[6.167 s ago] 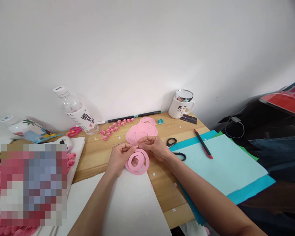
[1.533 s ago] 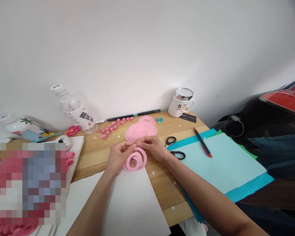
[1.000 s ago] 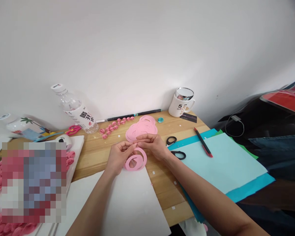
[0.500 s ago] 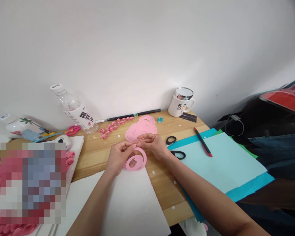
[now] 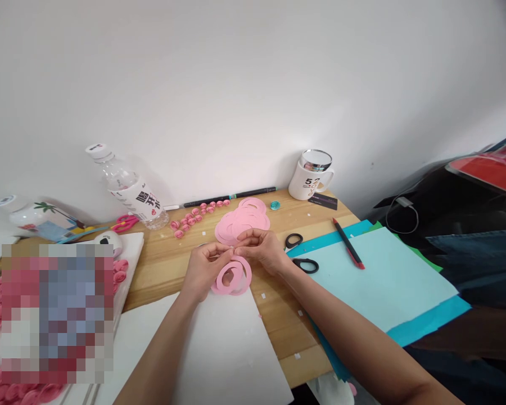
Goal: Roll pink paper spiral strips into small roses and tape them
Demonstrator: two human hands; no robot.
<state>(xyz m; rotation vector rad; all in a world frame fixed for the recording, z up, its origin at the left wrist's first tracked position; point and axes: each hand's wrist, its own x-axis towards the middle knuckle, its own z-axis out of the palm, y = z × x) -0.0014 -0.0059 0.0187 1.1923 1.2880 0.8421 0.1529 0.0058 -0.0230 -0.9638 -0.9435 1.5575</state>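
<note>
A pink spiral paper strip [image 5: 245,279] hangs in loose coils below my fingertips, over the top end of a white board [image 5: 231,349]. My left hand [image 5: 205,269] pinches its upper end between thumb and fingers. From the other side my right hand [image 5: 262,247] pinches the same end, the two sets of fingertips almost touching. The bit between them is too small to make out. Just beyond my hands lies a pile of flat pink paper spirals [image 5: 242,218]. Several small rolled pink paper flowers [image 5: 194,216] sit to the left of that pile.
Black-handled scissors [image 5: 307,265] and blue paper sheets [image 5: 375,275] with a pen [image 5: 348,243] lie on the right. At the back stand a white mug [image 5: 307,179] and a plastic bottle [image 5: 137,191]. A teal paper roll [image 5: 275,206] rests near the wall. Pink flowers [image 5: 120,271] edge a board on the left.
The coils of the pink strip have shifted and drawn a little closer together below my fingers. Both hands stay in nearly the same place, still pinching the strip's end.
</note>
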